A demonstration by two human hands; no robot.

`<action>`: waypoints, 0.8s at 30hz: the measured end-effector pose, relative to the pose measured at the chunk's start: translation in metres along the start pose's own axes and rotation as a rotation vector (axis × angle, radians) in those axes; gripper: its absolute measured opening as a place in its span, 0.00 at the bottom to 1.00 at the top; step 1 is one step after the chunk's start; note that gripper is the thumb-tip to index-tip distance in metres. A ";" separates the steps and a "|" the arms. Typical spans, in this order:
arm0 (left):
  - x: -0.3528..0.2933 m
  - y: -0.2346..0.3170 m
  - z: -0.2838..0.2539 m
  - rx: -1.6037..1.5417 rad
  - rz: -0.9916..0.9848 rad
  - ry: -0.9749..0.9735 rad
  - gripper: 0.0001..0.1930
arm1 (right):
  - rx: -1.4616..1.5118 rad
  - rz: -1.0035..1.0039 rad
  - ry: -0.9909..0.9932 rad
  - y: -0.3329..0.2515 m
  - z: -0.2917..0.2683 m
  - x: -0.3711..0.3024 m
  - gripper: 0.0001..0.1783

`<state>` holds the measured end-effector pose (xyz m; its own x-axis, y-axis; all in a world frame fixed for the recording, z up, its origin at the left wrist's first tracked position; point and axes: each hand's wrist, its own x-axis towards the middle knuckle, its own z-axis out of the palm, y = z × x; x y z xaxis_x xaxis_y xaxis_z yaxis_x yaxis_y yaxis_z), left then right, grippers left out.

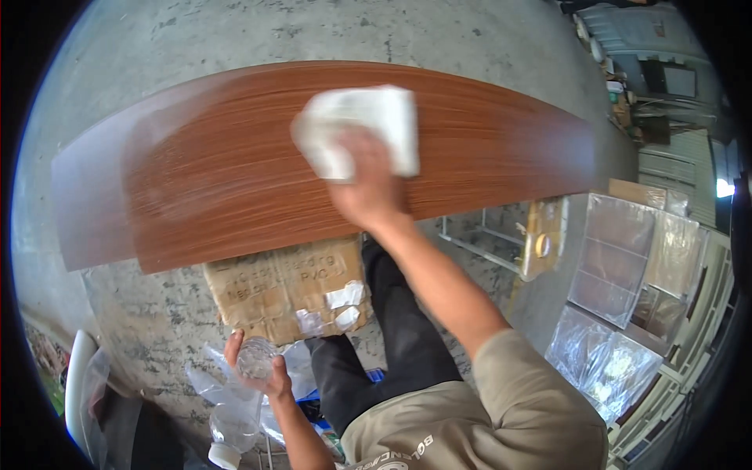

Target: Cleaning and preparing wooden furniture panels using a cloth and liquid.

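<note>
My right hand point(366, 176) presses a white cloth point(388, 117) onto a long wood-grain panel point(235, 168), reddish brown; hand and cloth are blurred by motion. The cloth lies near the panel's middle and its far edge is folded straight. Low on the left, my left hand point(270, 380) is wrapped round a clear cup point(256, 358), seen from above, apart from the panel. Whether the cup holds anything I cannot tell. At the panel's left end a second layer shows, offset from the top one.
A taped cardboard box point(286, 286) stands under the panel's near edge. A metal frame point(486, 247) is to its right, with a tape roll point(542, 245) beside it. Clear plastic jug point(233, 427) at lower left. Wrapped panels point(615, 258) stand at right.
</note>
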<state>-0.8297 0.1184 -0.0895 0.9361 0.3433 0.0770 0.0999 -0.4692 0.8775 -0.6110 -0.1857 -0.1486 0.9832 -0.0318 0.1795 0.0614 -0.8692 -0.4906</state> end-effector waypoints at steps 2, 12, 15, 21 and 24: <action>0.001 0.001 0.018 0.012 -0.001 -0.044 0.44 | -0.090 0.465 0.094 0.101 -0.083 -0.035 0.32; -0.042 0.026 0.102 0.044 -0.119 -0.119 0.41 | 0.002 0.285 -0.084 0.004 -0.019 -0.111 0.37; -0.048 0.044 0.124 0.052 -0.131 -0.057 0.34 | 0.145 0.122 -0.370 -0.045 0.010 -0.119 0.35; -0.097 0.056 0.078 0.088 -0.580 0.157 0.28 | 0.241 0.272 -0.033 0.048 -0.081 -0.109 0.29; -0.087 0.092 0.197 0.321 -0.343 -0.123 0.37 | -0.218 0.266 0.169 0.210 -0.154 -0.122 0.26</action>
<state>-0.8358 -0.1153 -0.1090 0.8621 0.4324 -0.2642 0.4903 -0.5801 0.6504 -0.7443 -0.4405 -0.1421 0.9164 -0.3359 0.2176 -0.2483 -0.9036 -0.3492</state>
